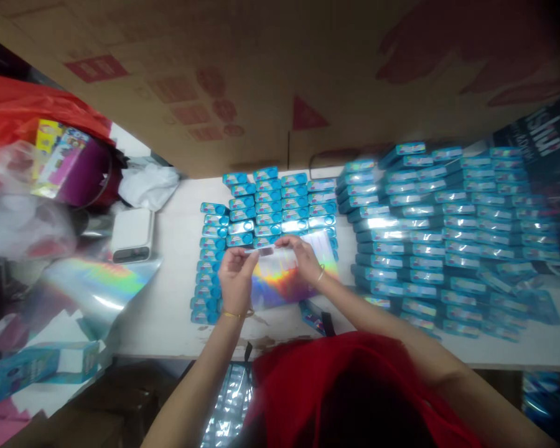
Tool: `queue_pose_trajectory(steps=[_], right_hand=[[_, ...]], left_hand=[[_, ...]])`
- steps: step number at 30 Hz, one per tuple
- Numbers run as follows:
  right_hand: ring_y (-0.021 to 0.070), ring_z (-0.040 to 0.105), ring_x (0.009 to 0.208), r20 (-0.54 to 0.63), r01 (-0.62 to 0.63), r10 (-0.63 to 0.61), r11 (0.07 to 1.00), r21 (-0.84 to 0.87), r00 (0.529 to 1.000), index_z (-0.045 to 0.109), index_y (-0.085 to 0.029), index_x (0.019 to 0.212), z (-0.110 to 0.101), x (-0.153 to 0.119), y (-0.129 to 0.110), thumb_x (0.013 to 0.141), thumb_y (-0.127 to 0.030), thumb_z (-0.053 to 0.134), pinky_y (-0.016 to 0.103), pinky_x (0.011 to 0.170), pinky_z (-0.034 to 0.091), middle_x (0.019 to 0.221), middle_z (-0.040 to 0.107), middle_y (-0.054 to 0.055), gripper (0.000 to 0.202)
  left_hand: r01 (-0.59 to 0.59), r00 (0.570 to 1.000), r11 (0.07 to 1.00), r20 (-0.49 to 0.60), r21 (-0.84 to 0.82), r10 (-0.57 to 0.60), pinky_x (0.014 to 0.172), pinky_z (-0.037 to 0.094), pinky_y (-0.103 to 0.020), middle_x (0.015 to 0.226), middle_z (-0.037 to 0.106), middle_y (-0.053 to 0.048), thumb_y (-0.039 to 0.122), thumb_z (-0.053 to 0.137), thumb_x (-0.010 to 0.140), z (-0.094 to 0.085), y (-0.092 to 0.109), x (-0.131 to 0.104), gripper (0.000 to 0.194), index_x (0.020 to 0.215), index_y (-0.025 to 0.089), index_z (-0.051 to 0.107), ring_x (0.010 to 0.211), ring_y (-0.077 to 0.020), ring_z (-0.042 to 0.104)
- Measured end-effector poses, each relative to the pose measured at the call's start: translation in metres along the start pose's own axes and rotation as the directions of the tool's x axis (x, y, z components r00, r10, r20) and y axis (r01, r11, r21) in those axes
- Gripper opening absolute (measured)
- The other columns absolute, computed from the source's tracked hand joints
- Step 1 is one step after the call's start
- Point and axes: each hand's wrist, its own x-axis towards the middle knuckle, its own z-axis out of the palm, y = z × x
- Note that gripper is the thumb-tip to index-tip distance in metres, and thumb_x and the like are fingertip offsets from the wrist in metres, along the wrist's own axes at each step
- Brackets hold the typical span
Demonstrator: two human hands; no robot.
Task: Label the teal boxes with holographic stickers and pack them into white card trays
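A small strip, perhaps a sticker (266, 251), is pinched at its left end by my left hand (237, 274). The fingertips of my right hand (302, 254) are pressed together at the strip's right end. Under both hands lies a shiny rainbow-coloured sheet (280, 283) on the white table. Beyond the hands stand rows of small blue boxes (268, 207), and one column of them runs down beside my left hand. Fine detail of the strip is blurred.
Many stacked blue boxes (422, 236) fill the right side. A large cardboard box (261, 81) walls off the back. A white device (133, 235), plastic bags (25, 211) and a purple bucket (81, 174) are at left. The table's front edge (168, 357) runs below.
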Motion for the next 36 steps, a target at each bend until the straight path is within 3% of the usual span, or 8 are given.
queue_pose_trajectory(steps=[4, 7, 11, 14, 18, 29, 32, 36], right_hand=[[0.0170, 0.056, 0.078, -0.026, -0.243, 0.255, 0.942, 0.231, 0.966, 0.061, -0.021, 0.080, -0.014, -0.012, -0.006, 0.077, -0.056, 0.063, 0.030, 0.076, 0.044, 0.079, 0.062, 0.000, 0.036], [0.0152, 0.052, 0.068, -0.146, -0.242, 0.279, 0.943, 0.227, 0.949, 0.057, -0.021, 0.072, -0.036, -0.008, 0.003, 0.078, -0.052, 0.063, 0.028, 0.069, 0.043, 0.068, 0.057, -0.002, 0.032], [0.0158, 0.050, 0.069, -0.340, -0.161, 0.095, 0.972, -0.172, 0.936, 0.056, -0.021, 0.068, -0.086, 0.013, 0.015, 0.082, -0.043, 0.057, 0.029, 0.070, 0.040, 0.068, 0.055, -0.001, 0.026], [0.0182, 0.052, 0.079, -0.366, -0.204, -0.001, 0.829, -0.521, 0.931, 0.060, -0.020, 0.073, -0.123, 0.035, 0.017, 0.087, -0.037, 0.053, 0.031, 0.077, 0.037, 0.079, 0.061, 0.002, 0.023], [0.0226, 0.052, 0.092, -0.350, -0.302, 0.033, 0.585, -0.753, 0.936, 0.065, -0.019, 0.083, -0.151, 0.058, 0.020, 0.091, -0.030, 0.048, 0.034, 0.080, 0.031, 0.092, 0.065, 0.006, 0.022], [0.0277, 0.046, 0.099, -0.237, -0.227, 0.017, 0.351, -0.909, 0.971, 0.067, -0.015, 0.094, -0.151, 0.074, 0.043, 0.093, -0.021, 0.041, 0.040, 0.083, 0.025, 0.101, 0.064, 0.013, 0.027], [0.0277, 0.044, 0.101, -0.253, -0.232, -0.011, 0.354, -0.906, 0.967, 0.061, -0.014, 0.114, -0.150, 0.070, 0.045, 0.092, -0.022, 0.042, 0.040, 0.085, 0.024, 0.108, 0.062, 0.013, 0.030], [0.0266, 0.044, 0.100, -0.211, -0.200, 0.012, 0.367, -0.908, 0.977, 0.066, -0.019, 0.099, -0.146, 0.060, 0.051, 0.093, -0.023, 0.040, 0.039, 0.083, 0.025, 0.102, 0.062, 0.011, 0.027]], left_hand=[[0.105, 0.991, 0.990, 0.087, -0.095, -0.097, 0.068, 0.044, -0.021, 0.067, 0.055, 0.005, 0.031, 0.074, 0.065, 0.030, -0.010, 0.009, 0.026, 0.076, 0.019, 0.054, 0.064, -0.0086, 0.053], [0.135, 0.982, 0.989, 0.139, -0.055, -0.127, 0.068, 0.045, -0.024, 0.066, 0.056, 0.004, 0.034, 0.073, 0.065, 0.058, -0.026, 0.016, 0.025, 0.075, 0.019, 0.055, 0.064, -0.0105, 0.055], [-0.074, 0.988, 0.991, 0.146, 0.109, 0.057, 0.071, 0.045, -0.026, 0.068, 0.056, 0.002, 0.033, 0.068, 0.071, 0.110, -0.044, 0.038, 0.018, 0.070, 0.019, 0.056, 0.068, -0.0124, 0.054], [-0.277, 0.959, 0.909, 0.143, 0.310, 0.244, 0.081, 0.044, -0.030, 0.076, 0.057, 0.000, 0.028, 0.064, 0.074, 0.152, -0.046, 0.057, 0.013, 0.067, 0.020, 0.057, 0.081, -0.0157, 0.055], [-0.306, 0.952, 0.784, 0.148, 0.541, 0.270, 0.093, 0.038, -0.039, 0.089, 0.059, -0.003, 0.025, 0.062, 0.076, 0.192, -0.045, 0.070, 0.009, 0.069, 0.020, 0.059, 0.096, -0.0214, 0.054], [-0.313, 0.948, 0.575, 0.215, 0.756, 0.234, 0.090, 0.035, -0.047, 0.104, 0.057, -0.008, 0.027, 0.058, 0.078, 0.213, -0.060, 0.076, 0.005, 0.078, 0.021, 0.058, 0.106, -0.0293, 0.050], [-0.277, 0.957, 0.556, 0.173, 0.784, 0.233, 0.090, 0.037, -0.048, 0.109, 0.054, -0.011, 0.028, 0.063, 0.073, 0.210, -0.054, 0.077, 0.026, 0.096, 0.020, 0.053, 0.109, -0.0313, 0.049], [-0.253, 0.964, 0.560, 0.158, 0.789, 0.213, 0.091, 0.038, -0.050, 0.114, 0.051, -0.013, 0.028, 0.067, 0.070, 0.208, -0.049, 0.078, 0.044, 0.107, 0.019, 0.047, 0.113, -0.0341, 0.048]])
